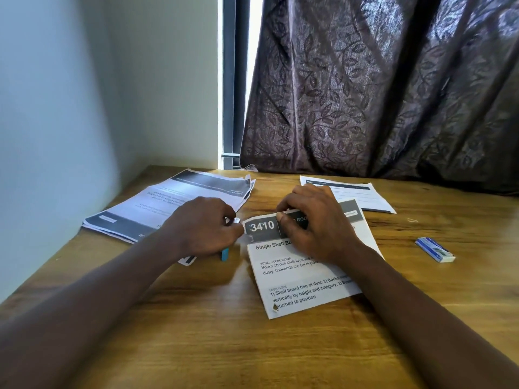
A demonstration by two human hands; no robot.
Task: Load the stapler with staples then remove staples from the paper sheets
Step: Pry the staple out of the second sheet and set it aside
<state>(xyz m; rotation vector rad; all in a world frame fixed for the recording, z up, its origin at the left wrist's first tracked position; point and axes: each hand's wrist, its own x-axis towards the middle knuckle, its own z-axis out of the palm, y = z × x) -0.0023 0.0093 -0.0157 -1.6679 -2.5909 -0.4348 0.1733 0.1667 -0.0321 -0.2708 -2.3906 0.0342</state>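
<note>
The left hand [200, 227] is curled round the stapler [225, 254], whose blue end pokes out below the fist, while a metal tip shows just past the fingertips, at or touching the top left corner of the paper sheets [303, 279]. Just to the right of that grip, the right hand [311, 228] pinches the top edge of the same sheets, thumb on the dark header band and fingers behind, lifting that edge slightly off the table [196, 332]. The paper is thin, light and floppy, and will likely tear if pulled hard against a staple (a small tear already shows at the bottom left corner), so it is best pinned close beside the corner being worked, much as the right hand has it. The stapler is rigid and small enough to sit enclosed in one fist. Beyond the left hand lies a pile of papers [168, 209]. Well to the right of the pinch sits a small staple box [435, 249], and behind the right hand lies a single sheet [362, 195].
</note>
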